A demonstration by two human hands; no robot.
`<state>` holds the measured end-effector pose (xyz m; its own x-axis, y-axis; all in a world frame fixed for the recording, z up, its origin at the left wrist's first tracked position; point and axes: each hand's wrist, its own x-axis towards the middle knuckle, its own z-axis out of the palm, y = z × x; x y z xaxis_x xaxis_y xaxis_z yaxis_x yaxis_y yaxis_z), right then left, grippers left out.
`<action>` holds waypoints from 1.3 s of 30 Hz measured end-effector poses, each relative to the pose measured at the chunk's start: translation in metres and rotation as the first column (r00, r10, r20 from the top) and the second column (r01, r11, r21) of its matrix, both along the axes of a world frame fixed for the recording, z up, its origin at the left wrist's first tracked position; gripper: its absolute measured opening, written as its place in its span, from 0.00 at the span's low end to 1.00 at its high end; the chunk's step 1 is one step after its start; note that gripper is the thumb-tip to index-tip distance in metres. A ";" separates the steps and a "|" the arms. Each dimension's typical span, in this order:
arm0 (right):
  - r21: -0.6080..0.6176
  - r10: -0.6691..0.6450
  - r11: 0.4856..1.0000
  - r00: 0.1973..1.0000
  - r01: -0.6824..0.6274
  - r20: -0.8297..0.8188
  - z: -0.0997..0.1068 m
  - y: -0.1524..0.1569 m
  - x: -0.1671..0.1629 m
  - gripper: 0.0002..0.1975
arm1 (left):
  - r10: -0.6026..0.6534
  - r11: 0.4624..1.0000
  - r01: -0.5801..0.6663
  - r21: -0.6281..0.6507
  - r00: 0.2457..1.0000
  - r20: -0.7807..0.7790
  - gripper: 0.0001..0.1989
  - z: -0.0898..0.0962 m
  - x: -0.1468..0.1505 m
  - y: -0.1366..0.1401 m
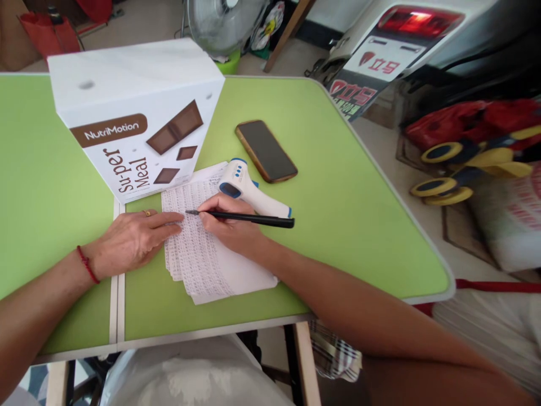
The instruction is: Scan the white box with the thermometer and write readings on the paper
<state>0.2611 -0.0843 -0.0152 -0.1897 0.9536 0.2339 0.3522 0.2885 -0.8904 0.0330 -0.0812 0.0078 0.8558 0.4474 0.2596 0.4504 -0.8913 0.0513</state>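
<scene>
A black pen (257,218) is gripped in my right hand (230,221), its tip on or just over a sheet covered in rows of handwriting. Several such paper sheets (245,276) lie overlapping on the green table. My left hand (137,238) rests flat with its fingertips on the left edge of the papers, fingers stretched out and holding nothing. Just beyond my right hand lies a white and blue infrared thermometer (264,200), partly over the sheets. A white NutriMotion box (139,129) stands behind the papers, hiding part of them.
A smartphone (267,151) in a brown case lies beyond the thermometer on the green folding table (363,225), which has a seam at left. Past the table are a fan (224,25), a vehicle's red tail light (418,22) and yellow-handled things (448,169) at right.
</scene>
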 end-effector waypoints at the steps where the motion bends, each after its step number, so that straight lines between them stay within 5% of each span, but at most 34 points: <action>1: 0.003 0.004 1.000 1.000 -0.004 0.003 0.000 0.000 0.000 0.03 | 0.002 1.000 -0.002 0.000 1.000 -0.004 0.16 0.000 0.000 0.000; 39: 0.023 -0.046 0.999 0.999 0.045 0.016 0.001 -0.001 0.001 0.02 | -0.020 1.000 0.020 0.005 1.000 0.017 0.15 0.003 0.000 0.000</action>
<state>0.2618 -0.0852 -0.0143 -0.1503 0.9557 0.2531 0.3800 0.2922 -0.8776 0.0327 -0.0808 0.0104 0.8601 0.4289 0.2762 0.4315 -0.9005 0.0544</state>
